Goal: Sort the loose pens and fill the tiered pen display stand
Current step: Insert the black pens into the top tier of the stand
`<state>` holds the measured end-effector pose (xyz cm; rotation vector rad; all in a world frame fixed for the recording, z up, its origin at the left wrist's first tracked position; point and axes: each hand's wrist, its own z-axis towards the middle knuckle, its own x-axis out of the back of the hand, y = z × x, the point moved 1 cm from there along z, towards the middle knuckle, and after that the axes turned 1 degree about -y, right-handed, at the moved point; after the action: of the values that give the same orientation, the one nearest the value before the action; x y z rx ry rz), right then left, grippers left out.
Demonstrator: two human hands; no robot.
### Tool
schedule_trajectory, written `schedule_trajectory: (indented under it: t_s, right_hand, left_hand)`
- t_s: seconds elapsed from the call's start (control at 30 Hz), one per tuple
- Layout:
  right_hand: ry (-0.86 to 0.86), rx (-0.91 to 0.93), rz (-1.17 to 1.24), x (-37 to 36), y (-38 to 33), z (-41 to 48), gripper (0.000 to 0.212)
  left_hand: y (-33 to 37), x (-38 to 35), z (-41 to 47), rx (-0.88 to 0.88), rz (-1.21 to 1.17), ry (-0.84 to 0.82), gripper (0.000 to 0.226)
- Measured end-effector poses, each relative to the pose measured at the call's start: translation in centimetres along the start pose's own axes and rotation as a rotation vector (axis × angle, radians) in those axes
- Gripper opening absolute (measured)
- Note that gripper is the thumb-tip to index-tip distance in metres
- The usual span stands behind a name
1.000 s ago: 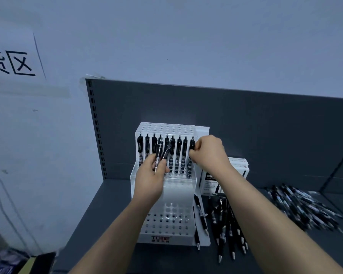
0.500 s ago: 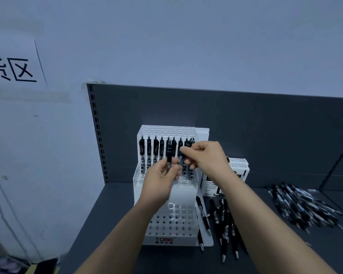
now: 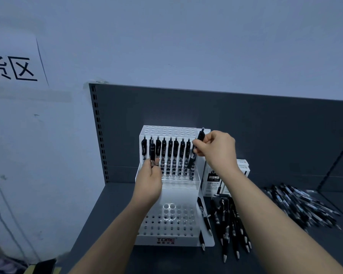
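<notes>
Currently: white tiered display stand (image 3: pixel 179 191) sits mid-frame on the grey shelf (image 3: pixel 107 218), back panel (image 3: pixel 265 139) behind it at 12 o'clock. "TOME" label (image 3: pixel 165 239) on its front lip at 6 o'clock. A row of black pens (image 3: pixel 175 153) stands upright in the upper tier.

Left hand (image 3: pixel 150 182) is up at the 9 o'clock end of that row, fingers (image 3: pixel 147 167) curled, pinching one black pen (image 3: pixel 152 153) by its lower barrel; pen upright, just in front of the row's leftmost pens.

Right hand (image 3: pixel 219 153) is at the 3 o'clock end, thumb and fingers pinching a second pen (image 3: pixel 192 163) around mid-barrel. That one is tilted, top leaning to 1 o'clock, tip down at the foot of the row. Tip in a hole or not: can't tell.

Loose pens (image 3: pixel 231 224) lie on the shelf just beside the stand at 3 o'clock, tips mostly toward 6 o'clock; two stray pens (image 3: pixel 204 216) lie on the stand's side flange. A bigger heap of pens (image 3: pixel 303 206) sits further out at 3 o'clock, well apart from the stand. White pen boxes (image 3: pixel 214 181) stand at 2 o'clock, partly behind the right forearm. Wall sign (image 3: pixel 12 69) with black characters at 10 o'clock.
</notes>
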<state>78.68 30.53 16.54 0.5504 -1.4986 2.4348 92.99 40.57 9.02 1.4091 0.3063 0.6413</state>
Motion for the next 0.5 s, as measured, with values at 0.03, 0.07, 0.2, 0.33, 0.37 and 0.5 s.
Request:
schedule_trajectory:
  t_s: [0.03, 0.07, 0.2, 0.33, 0.37, 0.5]
  right_hand:
    - [-0.007, 0.008, -0.021, -0.1, -0.1, 0.1, 0.023]
    - [-0.018, 0.015, -0.042, -0.3, -0.1, 0.2, 0.024]
    - [-0.065, 0.051, -0.188, -1.5, 0.0, 0.1, 0.03]
    - [-0.1, 0.031, -0.377, -2.4, 0.9, 0.0, 0.038]
    - [-0.111, 0.018, -0.404, -2.6, 1.1, 0.0, 0.04]
    - [-0.136, -0.002, -0.442, -3.0, 1.2, 0.1, 0.043]
  left_hand:
    - [0.0, 0.0, 0.0, 0.0, -0.011, -0.003, 0.021]
    - [0.0, 0.1, 0.0, -0.011, -0.008, -0.003, 0.02]
    - [-0.1, 0.2, 0.0, -0.055, -0.016, -0.002, 0.019]
    - [0.0, 0.4, 0.1, -0.064, -0.048, -0.015, 0.019]
    - [0.0, 0.5, 0.2, -0.069, -0.059, -0.016, 0.019]
    - [-0.2, 0.8, 0.4, -0.102, -0.095, -0.001, 0.017]
